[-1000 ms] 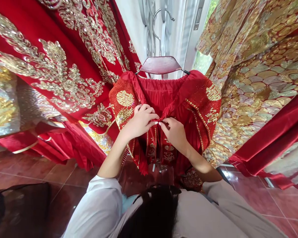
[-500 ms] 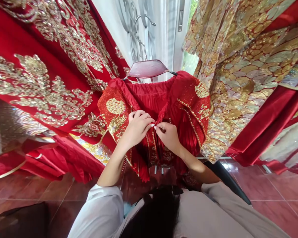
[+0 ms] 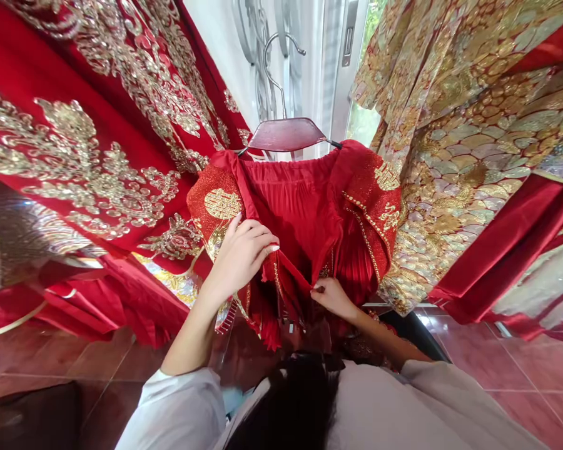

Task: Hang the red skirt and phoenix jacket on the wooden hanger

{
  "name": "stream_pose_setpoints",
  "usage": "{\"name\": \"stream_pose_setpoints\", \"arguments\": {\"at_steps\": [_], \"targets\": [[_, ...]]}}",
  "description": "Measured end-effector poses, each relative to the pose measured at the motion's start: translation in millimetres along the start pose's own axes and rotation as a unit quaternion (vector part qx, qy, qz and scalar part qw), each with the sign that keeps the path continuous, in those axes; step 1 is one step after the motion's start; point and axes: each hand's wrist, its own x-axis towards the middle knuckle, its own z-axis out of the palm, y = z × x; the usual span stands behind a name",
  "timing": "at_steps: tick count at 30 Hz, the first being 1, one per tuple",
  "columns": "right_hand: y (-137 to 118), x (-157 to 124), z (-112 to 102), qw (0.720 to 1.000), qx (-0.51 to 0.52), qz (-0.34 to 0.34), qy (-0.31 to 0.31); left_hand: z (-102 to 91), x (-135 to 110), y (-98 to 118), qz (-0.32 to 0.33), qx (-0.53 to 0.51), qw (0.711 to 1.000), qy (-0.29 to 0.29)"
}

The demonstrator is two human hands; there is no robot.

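A red garment [image 3: 291, 206] with pleated cloth and gold embroidery hangs by its shoulders from a dark red hanger [image 3: 288, 134] with a metal hook. My left hand [image 3: 246, 250] pinches one front edge of it between thumb and fingers, over the gold-patterned panel. Lower and to the right, my right hand [image 3: 334, 299] has thumb and fingertips closed on the red cloth. A taut strip of red cloth runs between the two hands. The front stands parted, showing the gathered inside.
On the left hangs a red gown [image 3: 136, 125] with sparkling beadwork. A gold scale-patterned gown [image 3: 455, 206] hangs at right, beside red satin [image 3: 488, 250]. Behind the hanger is a white door frame [image 3: 344, 69]. Reddish tiles [image 3: 511, 365] cover the floor.
My hands were together at the garment's middle. Now they are apart: the right has moved down and right, the left slightly left. The front has opened wider.
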Motion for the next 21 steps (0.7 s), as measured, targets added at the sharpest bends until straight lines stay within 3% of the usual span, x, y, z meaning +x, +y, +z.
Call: {"name": "stream_pose_setpoints", "arguments": {"at_steps": [2, 4, 7, 8, 10, 13, 16, 18, 21], "targets": [[-3.6, -10.0, -32.6, 0.999, -0.039, -0.014, -0.009, -8.8, -3.6, -0.3, 0.009, -0.051, 0.999, 0.014], [-19.3, -21.2, -73.2, 0.993, -0.106, -0.037, 0.039, -18.4, -4.4, -0.2, -0.001, -0.098, 0.991, 0.09], [-59.1, -25.4, -122.7, 0.945, -0.141, -0.051, 0.29, -23.2, 9.4, -1.3, -0.128, -0.096, 0.952, 0.262], [-73.3, -19.9, -131.8, 0.92, -0.142, -0.058, 0.36, -20.7, 18.8, -2.3, -0.186, -0.081, 0.935, 0.291], [-96.6, 2.2, -138.4, 0.887, -0.143, -0.071, 0.433, -10.0, 41.5, -5.5, -0.282, -0.049, 0.91, 0.301], [-111.1, 47.9, -130.3, 0.863, -0.155, -0.044, 0.478, 9.6, 70.1, -13.3, -0.332, -0.033, 0.889, 0.313], [-103.8, 77.1, -124.9, 0.855, -0.153, -0.023, 0.496, 17.3, 78.5, -24.9, -0.318, -0.066, 0.891, 0.317], [-94.5, 80.0, -132.2, 0.867, -0.136, -0.039, 0.478, 12.0, 74.7, -34.1, -0.282, -0.121, 0.899, 0.312], [-85.1, 67.8, -160.6, 0.912, -0.046, -0.062, 0.402, -10.0, 62.9, -45.4, -0.246, -0.262, 0.892, 0.275]]}}
